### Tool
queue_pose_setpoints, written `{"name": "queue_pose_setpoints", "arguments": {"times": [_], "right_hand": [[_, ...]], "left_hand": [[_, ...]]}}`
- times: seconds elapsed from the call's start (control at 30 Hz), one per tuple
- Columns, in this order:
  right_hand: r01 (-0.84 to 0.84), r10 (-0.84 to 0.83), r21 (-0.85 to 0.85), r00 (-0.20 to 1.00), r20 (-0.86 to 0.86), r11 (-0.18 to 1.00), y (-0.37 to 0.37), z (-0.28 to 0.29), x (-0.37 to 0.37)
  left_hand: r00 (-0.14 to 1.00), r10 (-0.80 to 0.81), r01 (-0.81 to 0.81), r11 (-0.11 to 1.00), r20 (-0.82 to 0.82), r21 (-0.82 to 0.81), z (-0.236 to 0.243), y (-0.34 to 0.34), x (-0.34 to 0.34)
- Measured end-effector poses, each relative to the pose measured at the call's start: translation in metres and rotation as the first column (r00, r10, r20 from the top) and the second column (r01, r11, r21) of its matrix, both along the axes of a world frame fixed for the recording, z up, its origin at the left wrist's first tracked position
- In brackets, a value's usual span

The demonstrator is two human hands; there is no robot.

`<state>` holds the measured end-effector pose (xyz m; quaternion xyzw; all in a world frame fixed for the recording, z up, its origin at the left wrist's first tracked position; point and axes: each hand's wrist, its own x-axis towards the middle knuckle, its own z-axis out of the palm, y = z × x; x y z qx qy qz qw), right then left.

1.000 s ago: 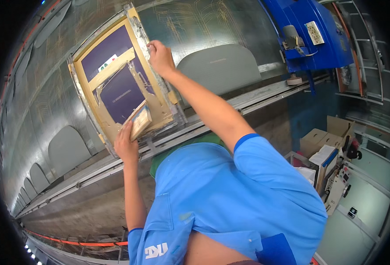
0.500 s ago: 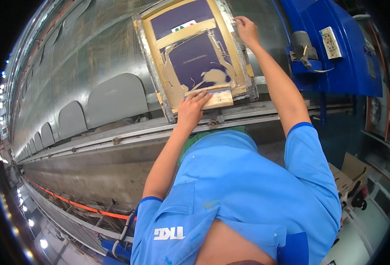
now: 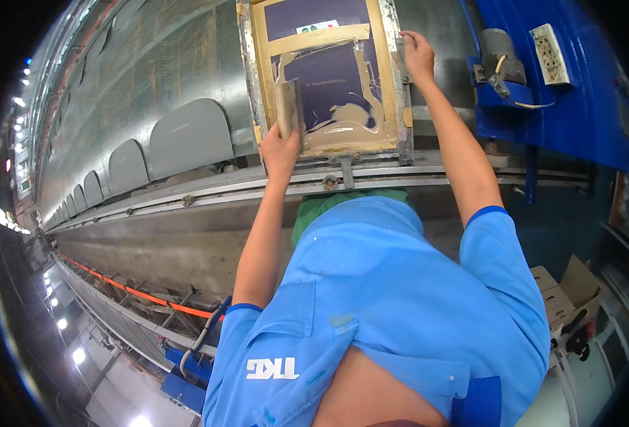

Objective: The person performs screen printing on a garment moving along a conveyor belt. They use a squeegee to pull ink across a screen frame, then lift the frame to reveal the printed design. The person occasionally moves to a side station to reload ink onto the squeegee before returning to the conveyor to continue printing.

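A screen printing frame [image 3: 252, 78] with metal sides lies ahead of me on the long table. Its dark purple mesh [image 3: 325, 78] carries streaks and a pool of beige ink [image 3: 353, 114], and tan tape crosses it near the top. My left hand [image 3: 281, 151] is closed around a squeegee [image 3: 291, 107], held upright over the frame's lower left part. At the frame's right side, my right hand [image 3: 418, 60] has its fingers bent and closed on the edge. Its fingertips are partly hidden.
Several grey rounded panels [image 3: 192, 132] lie in a row along the table to the left. A metal rail [image 3: 257, 186] runs along the near edge. On the right stand a blue machine [image 3: 585, 85] with a power socket strip [image 3: 549, 54] and an open cardboard box [image 3: 578, 288].
My left hand has lifted the squeegee from the frame's near edge and turned it upright toward the left side. My right hand stays at the frame's right edge.
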<state>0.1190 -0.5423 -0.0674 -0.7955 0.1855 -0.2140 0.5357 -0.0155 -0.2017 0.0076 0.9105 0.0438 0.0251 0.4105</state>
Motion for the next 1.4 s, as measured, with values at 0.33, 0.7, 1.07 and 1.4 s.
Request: {"name": "queue_pose_setpoints", "arguments": {"times": [0.33,0.7,1.07,1.4], "right_hand": [[-0.018,0.017,-0.058,1.0,-0.018,0.998,0.017,-0.012,0.004],[-0.002,0.001,0.006,1.0,0.015,1.0,0.008,-0.001,-0.008],[-0.04,0.039,0.029,0.999,0.027,0.999,0.004,0.009,-0.025],[0.018,-0.021,-0.04,0.998,-0.067,0.999,0.003,0.0,-0.039]], "left_hand": [[0.937,-0.336,0.35,0.897,-0.099,0.269,0.023,-0.006,0.005],[0.767,-0.631,0.393,0.605,0.116,0.693,-0.017,-0.012,-0.049],[0.888,-0.459,0.412,0.761,-0.033,0.501,0.061,-0.056,0.144],[0.8,-0.594,0.384,0.62,0.088,0.684,-0.01,-0.027,-0.009]]}}
